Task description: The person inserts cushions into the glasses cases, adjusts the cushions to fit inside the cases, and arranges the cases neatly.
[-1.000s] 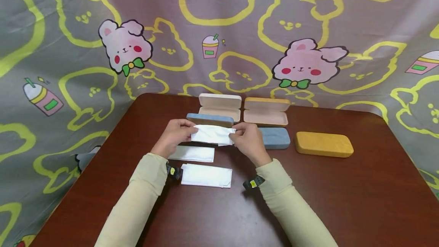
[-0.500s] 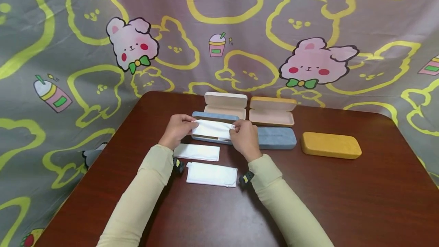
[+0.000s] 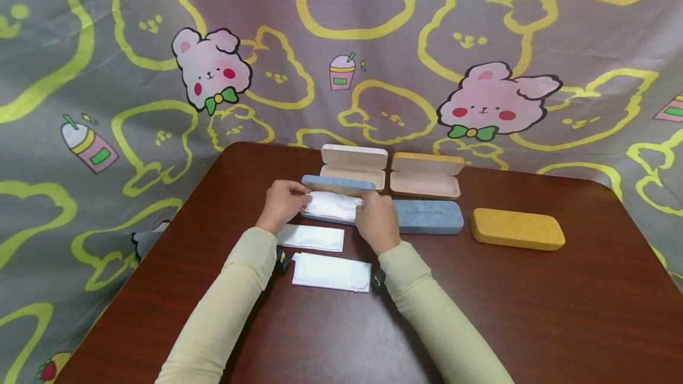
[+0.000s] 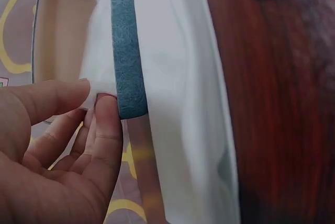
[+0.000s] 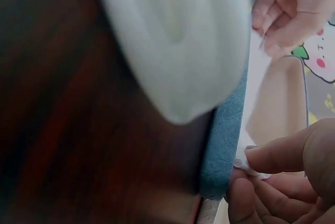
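Head view: since a second ago the white cloth has come down into the open blue case, the left hand and right hand pinching its ends, so its placing looks nearly done. Left wrist view: soft, thin fabric lies behind the case's mottled, felt-like wall. Right wrist view: the crumpled other end sits before its smooth tan lid.

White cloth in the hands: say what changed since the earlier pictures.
The white cloth was lowered into the open blue case; the left hand and right hand went down with it, still pinching it. The closed blue case, closed yellow case and folded cloths stayed put.
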`<action>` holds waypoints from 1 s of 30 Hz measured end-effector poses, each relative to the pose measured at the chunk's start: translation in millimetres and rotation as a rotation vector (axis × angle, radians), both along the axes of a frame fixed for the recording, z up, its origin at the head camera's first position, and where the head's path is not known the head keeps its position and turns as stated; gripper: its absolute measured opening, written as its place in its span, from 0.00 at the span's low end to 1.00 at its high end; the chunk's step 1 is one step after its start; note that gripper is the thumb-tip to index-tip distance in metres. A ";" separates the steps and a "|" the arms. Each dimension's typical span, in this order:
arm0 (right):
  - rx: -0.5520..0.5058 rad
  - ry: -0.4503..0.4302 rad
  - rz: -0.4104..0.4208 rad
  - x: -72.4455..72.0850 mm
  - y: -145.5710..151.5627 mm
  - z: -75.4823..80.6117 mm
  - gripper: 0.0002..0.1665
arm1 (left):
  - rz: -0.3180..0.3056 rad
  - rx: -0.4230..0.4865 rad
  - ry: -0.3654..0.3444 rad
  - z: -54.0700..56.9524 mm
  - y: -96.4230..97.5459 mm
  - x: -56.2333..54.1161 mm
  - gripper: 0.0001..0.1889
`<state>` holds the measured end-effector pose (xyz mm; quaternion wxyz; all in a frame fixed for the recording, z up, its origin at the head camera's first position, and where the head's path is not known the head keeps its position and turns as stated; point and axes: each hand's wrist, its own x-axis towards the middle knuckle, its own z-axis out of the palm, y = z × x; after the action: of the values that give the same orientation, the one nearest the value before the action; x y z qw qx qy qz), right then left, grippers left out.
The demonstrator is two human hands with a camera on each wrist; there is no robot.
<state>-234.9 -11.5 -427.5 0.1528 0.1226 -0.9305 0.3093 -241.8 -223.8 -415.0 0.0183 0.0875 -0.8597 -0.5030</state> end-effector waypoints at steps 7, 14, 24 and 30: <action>0.069 -0.046 -0.019 2.7 -5.6 2.4 0.08 | 0.007 0.008 -0.006 -0.8 -2.3 0.9 0.08; 0.011 -0.063 -0.012 5.0 7.0 12.6 0.20 | 0.002 0.006 -0.010 1.3 -7.7 2.4 0.09; -0.307 -0.356 0.010 -3.5 38.2 29.1 0.16 | 0.095 0.009 0.003 5.8 -15.2 1.7 0.09; -0.488 -0.645 0.002 -9.0 42.1 37.5 0.33 | 0.123 0.088 -0.066 4.2 -18.1 -0.7 0.24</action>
<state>-243.9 30.6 -390.0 -0.1226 -0.0198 -0.8298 0.5440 -242.6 -241.8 -410.8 0.0172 0.1576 -0.8299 -0.5349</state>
